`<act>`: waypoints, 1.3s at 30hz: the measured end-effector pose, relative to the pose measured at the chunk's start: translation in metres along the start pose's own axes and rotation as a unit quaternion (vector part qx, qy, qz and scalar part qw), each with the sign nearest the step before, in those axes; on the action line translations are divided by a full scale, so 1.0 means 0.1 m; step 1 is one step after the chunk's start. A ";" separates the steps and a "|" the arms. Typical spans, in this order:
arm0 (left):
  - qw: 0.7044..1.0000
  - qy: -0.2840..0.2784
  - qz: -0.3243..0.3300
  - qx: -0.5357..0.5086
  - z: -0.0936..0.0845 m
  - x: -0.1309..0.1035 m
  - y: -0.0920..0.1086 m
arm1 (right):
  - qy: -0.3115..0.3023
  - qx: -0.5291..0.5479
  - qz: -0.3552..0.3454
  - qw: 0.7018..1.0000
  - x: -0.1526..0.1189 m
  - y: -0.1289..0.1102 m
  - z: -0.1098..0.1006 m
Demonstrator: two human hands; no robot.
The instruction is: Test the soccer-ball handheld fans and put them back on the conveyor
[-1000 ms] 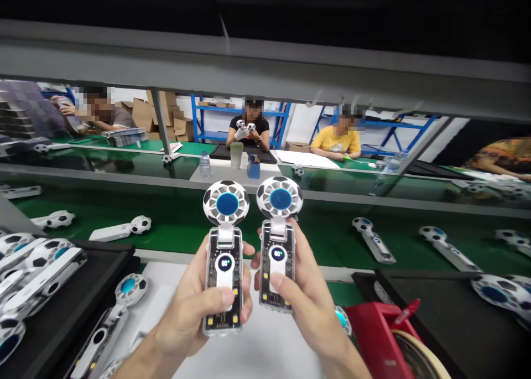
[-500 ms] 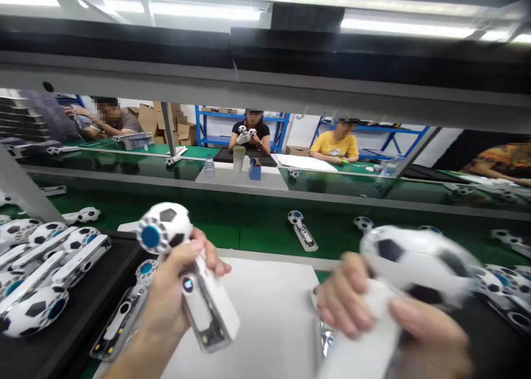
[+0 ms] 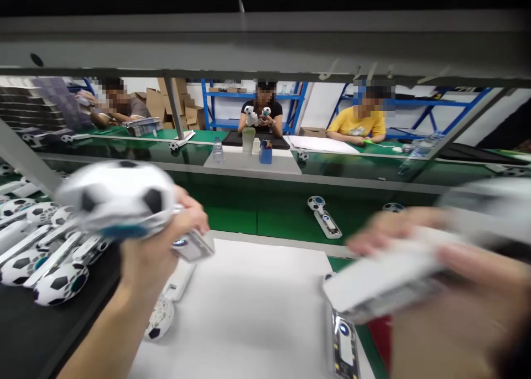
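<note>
My left hand (image 3: 166, 240) is closed round the handle of a football-patterned device (image 3: 124, 196), its ball head raised to the left with a teal disc underneath. My right hand (image 3: 448, 257) grips a second device by its white handle (image 3: 385, 274); its head is smeared by motion at the right edge. Between and below my hands lies a white sheet (image 3: 249, 312). On its left side rests a white device with a ball head (image 3: 160, 318). A device with a clear-cased handle (image 3: 346, 346) lies at its right edge, partly hidden under my right hand.
Many football devices (image 3: 60, 282) crowd a black tray (image 3: 29, 335) on the left. Another device (image 3: 326, 218) lies on the green belt (image 3: 232, 213) ahead. Beyond stand a bottle (image 3: 218, 151), a cup (image 3: 248, 141) and a blue box (image 3: 266, 154). Three people sit opposite.
My left hand has turned its device so the handle points right and the ball head swings left. My right hand has moved right, its device tipped sideways. The view has shifted.
</note>
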State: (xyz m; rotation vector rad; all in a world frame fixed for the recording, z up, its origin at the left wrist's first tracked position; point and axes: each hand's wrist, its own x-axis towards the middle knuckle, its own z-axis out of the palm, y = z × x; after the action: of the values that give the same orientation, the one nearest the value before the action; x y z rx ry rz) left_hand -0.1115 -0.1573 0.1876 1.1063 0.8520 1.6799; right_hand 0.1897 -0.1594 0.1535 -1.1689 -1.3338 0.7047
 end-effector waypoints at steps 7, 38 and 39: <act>0.965 -0.021 -0.154 0.210 0.20 0.75 -1.26 | 0.004 -0.078 0.137 0.987 0.82 0.88 0.73; 0.799 -0.432 -0.076 0.411 0.53 0.31 -1.55 | 0.119 -0.297 0.115 0.941 -1.56 0.79 0.37; 0.793 -0.486 -0.086 0.357 0.59 0.08 -1.42 | 0.130 -0.260 0.077 0.954 -1.60 0.70 0.46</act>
State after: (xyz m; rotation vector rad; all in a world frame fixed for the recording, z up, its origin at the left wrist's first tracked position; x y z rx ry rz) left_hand -0.0133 -0.0984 0.0854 2.0529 0.8310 0.3983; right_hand 0.1340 -0.2728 0.0249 -1.7378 -1.2443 0.2888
